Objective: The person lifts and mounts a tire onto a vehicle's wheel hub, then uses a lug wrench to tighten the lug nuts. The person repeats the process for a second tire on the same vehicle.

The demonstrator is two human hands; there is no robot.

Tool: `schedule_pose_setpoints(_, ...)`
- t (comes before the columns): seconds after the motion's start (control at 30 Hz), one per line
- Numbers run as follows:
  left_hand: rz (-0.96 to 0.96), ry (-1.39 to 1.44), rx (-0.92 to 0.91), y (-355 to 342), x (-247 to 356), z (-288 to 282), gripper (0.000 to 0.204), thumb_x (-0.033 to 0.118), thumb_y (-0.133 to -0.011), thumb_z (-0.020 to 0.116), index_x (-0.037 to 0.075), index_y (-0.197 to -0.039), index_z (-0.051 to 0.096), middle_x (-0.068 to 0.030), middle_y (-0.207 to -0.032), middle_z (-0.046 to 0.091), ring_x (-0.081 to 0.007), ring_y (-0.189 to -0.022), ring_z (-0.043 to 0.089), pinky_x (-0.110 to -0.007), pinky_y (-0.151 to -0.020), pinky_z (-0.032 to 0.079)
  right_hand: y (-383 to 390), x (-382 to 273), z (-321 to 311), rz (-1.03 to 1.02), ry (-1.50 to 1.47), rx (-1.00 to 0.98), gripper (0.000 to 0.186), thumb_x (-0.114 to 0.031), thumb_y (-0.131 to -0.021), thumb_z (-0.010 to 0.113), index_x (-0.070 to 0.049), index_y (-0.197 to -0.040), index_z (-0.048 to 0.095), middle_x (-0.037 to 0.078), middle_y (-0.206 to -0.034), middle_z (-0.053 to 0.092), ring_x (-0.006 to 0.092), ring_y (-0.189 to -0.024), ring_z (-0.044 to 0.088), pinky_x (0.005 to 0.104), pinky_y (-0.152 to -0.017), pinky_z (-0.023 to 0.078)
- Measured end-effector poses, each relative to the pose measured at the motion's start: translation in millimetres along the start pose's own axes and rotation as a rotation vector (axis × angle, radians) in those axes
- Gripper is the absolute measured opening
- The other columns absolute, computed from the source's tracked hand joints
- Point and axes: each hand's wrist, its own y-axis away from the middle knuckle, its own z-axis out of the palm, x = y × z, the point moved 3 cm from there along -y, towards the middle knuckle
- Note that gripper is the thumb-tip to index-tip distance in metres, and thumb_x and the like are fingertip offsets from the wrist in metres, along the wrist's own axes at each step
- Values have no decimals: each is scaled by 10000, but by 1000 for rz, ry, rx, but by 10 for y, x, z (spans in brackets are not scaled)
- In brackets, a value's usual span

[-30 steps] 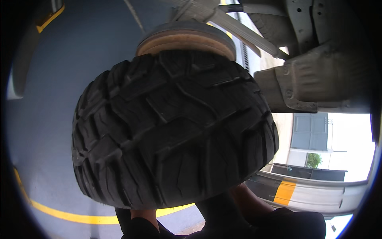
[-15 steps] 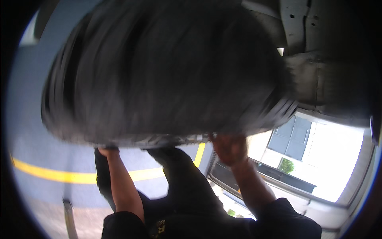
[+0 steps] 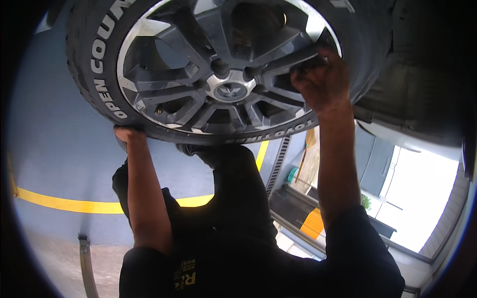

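A large wheel (image 3: pixel 198 89) fills the upper middle, with a dark grey and silver spoked rim and a black tyre (image 3: pixel 99 102) bearing pale lettering. Its spoked face is toward me, tilted. At the tyre's lower left edge my left hand (image 3: pixel 130 133) holds it from below, its fingers partly hidden by the rubber. My right hand (image 3: pixel 324 85) is at the right side of the rim, fingers curled in at the spokes. Their tips are dark and hard to make out. The round centre cap (image 3: pixel 231 91) and bolt holes show in the rim's middle.
Dark vehicle bodywork (image 3: pixel 412 94) lies close to the right of the wheel. Below is a grey-blue floor with a yellow line (image 3: pixel 74 204). A floor grate (image 3: pixel 279 164) runs beside my leg, and a metal post or strap (image 3: pixel 87 265) stands at lower left.
The wheel has tilted so its spoked face shows instead of the tread. My right hand has gone from the tyre's lower edge up to the spokes; the left remains at the lower left edge.
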Motion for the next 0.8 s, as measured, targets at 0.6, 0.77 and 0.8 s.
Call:
schedule_pose_setpoints(0.6,132,95,152,-261,-38,-229,557,292,-913,331,-18,-1320,550,-150,-1363,575,-318,-1244,550,-434,-1090,425,-247,231,-233,167,-76,-83,200,-232,-967,554,-78,-1034,661,89,-995,712,245,-980,644,403,-859,496)
schedule_pose_setpoints(0.77,236,14,216,-416,37,-430,535,306,-927,354,-53,-1262,567,-182,-1280,613,-328,-1163,594,-426,-1036,463,-258,273,-213,200,-85,-168,218,-246,-959,571,-80,-1063,668,91,-1053,719,245,-1001,649,405,-863,495)
schedule_pose_setpoints(0.8,258,-5,239,-470,32,-500,532,308,-930,359,-60,-1249,571,-188,-1261,621,-328,-1143,603,-423,-1023,471,-260,259,-214,202,-58,-179,232,-252,-958,572,-79,-1077,670,92,-1067,718,249,-1007,651,409,-864,496)
